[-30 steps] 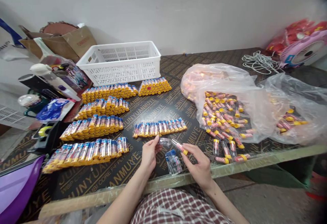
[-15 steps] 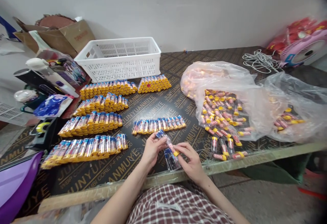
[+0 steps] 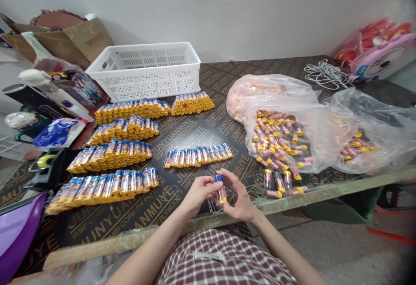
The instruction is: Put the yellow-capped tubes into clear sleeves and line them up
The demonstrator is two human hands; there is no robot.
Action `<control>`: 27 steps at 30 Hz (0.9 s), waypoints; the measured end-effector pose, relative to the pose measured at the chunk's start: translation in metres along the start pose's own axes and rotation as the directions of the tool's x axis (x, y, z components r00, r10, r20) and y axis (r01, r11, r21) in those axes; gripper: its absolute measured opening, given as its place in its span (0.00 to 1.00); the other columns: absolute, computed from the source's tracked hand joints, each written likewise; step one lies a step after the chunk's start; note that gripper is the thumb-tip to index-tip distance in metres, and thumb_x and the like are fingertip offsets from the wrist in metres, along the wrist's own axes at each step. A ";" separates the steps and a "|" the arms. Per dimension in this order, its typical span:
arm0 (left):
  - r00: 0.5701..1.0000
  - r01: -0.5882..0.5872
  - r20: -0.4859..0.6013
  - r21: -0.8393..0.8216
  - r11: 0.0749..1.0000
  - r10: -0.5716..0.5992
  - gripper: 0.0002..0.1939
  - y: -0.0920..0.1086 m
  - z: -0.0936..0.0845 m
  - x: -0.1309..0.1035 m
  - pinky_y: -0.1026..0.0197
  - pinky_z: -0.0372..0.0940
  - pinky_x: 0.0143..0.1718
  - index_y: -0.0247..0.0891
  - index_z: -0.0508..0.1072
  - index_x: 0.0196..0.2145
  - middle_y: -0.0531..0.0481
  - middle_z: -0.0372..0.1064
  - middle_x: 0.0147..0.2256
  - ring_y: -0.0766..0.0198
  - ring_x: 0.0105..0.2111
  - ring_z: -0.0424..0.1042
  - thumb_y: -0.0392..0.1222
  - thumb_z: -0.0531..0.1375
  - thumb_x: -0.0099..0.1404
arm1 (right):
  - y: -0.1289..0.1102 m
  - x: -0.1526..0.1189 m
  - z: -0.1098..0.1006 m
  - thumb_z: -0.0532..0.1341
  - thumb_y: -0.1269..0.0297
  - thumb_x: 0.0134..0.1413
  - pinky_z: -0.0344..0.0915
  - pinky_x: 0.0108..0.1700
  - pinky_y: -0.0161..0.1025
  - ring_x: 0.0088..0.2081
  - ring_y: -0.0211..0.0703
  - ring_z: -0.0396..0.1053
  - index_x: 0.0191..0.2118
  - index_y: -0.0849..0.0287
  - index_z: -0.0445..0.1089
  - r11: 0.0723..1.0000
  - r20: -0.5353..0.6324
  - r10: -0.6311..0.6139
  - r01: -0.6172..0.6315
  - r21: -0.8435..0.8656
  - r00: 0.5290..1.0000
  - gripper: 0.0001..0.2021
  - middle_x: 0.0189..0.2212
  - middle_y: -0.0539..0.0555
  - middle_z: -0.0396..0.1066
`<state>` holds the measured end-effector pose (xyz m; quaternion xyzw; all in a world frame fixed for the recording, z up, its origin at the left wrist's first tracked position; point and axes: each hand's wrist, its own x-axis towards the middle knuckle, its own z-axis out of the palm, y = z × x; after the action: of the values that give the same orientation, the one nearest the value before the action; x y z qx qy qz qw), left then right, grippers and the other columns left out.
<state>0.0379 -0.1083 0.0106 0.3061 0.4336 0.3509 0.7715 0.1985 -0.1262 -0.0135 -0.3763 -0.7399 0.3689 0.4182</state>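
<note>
Between my two hands, above the table's front edge, is a small tube with a blue top and yellow base. My left hand pinches it from the left, thumb across its blue end. My right hand curves around its right side, fingertips at the top and thumb near the yellow end. Partly hidden beneath my hands lie some clear plastic pieces. Just beyond, a row of blue-and-yellow tubes lies side by side. To the right, a few loose yellow-capped tubes rest near the edge.
Stacked rows of tubes fill the left side, before a white basket. An open plastic bag spills yellow-capped tubes on the right. A tape dispenser, a purple dustpan-like object and a pink fan stand at the sides.
The tube in my hands has turned more upright, and the clear, blue-ended piece now sits around it as its blue top. My right hand has moved up along it. The view has shifted slightly.
</note>
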 end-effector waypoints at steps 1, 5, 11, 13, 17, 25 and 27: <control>1.000 0.000 0.000 0.003 1.000 0.000 0.20 -0.001 0.000 0.000 0.66 0.63 0.24 0.31 0.74 0.30 0.50 0.70 0.24 0.67 0.22 0.69 0.50 0.69 0.45 | 0.000 0.000 0.001 0.55 0.76 0.37 0.61 0.57 0.48 0.57 0.51 0.60 0.62 0.54 0.46 1.000 -0.013 0.005 -0.004 0.012 1.000 0.41 0.58 0.59 0.57; 1.000 -0.004 0.003 0.004 1.000 0.004 0.20 -0.003 0.001 0.000 0.67 0.62 0.23 0.31 0.73 0.29 0.50 0.70 0.23 0.68 0.21 0.68 0.50 0.69 0.46 | 0.001 -0.001 0.003 0.55 0.75 0.37 0.62 0.57 0.48 0.56 0.51 0.62 0.62 0.55 0.47 0.999 -0.047 0.010 -0.008 0.049 0.999 0.41 0.57 0.59 0.58; 1.000 -0.005 -0.002 0.003 1.000 0.005 0.20 -0.002 0.002 -0.001 0.67 0.63 0.23 0.31 0.73 0.29 0.49 0.71 0.24 0.67 0.22 0.69 0.50 0.69 0.46 | -0.001 -0.001 0.003 0.55 0.76 0.37 0.62 0.57 0.49 0.56 0.51 0.62 0.62 0.55 0.46 0.998 -0.072 -0.002 0.007 0.068 0.997 0.41 0.57 0.59 0.58; 1.000 -0.004 0.003 -0.004 1.000 0.004 0.20 -0.002 0.002 -0.002 0.67 0.62 0.23 0.31 0.73 0.29 0.48 0.71 0.24 0.67 0.22 0.69 0.50 0.69 0.46 | -0.001 -0.001 0.003 0.55 0.76 0.37 0.62 0.57 0.49 0.56 0.51 0.62 0.62 0.55 0.46 0.998 -0.071 0.005 -0.001 0.059 0.997 0.41 0.57 0.60 0.58; 1.000 -0.004 0.008 -0.012 1.000 0.004 0.20 -0.001 0.003 -0.001 0.66 0.63 0.24 0.31 0.73 0.29 0.48 0.71 0.24 0.67 0.22 0.69 0.50 0.69 0.45 | 0.000 -0.001 0.003 0.55 0.76 0.37 0.63 0.56 0.49 0.56 0.51 0.62 0.62 0.55 0.46 0.998 -0.079 0.002 0.003 0.063 0.997 0.41 0.57 0.60 0.58; 1.000 0.001 -0.016 -0.011 1.000 -0.001 0.20 -0.003 0.006 -0.001 0.65 0.63 0.24 0.31 0.73 0.29 0.49 0.71 0.24 0.68 0.21 0.68 0.50 0.69 0.46 | 0.002 -0.001 0.003 0.55 0.77 0.38 0.61 0.58 0.49 0.57 0.50 0.60 0.63 0.54 0.44 0.996 -0.072 -0.004 0.010 0.090 0.997 0.42 0.59 0.59 0.56; 1.000 -0.015 -0.015 0.010 1.000 0.015 0.19 -0.001 0.006 0.002 0.65 0.62 0.24 0.31 0.73 0.29 0.50 0.70 0.24 0.68 0.21 0.67 0.50 0.68 0.47 | 0.001 0.000 0.000 0.56 0.76 0.40 0.60 0.58 0.49 0.58 0.50 0.58 0.64 0.53 0.41 0.998 -0.050 0.012 -0.008 0.068 0.999 0.43 0.61 0.59 0.52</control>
<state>0.0442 -0.1083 0.0111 0.3105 0.4391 0.3567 0.7639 0.1983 -0.1258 -0.0141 -0.3749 -0.7142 0.3863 0.4474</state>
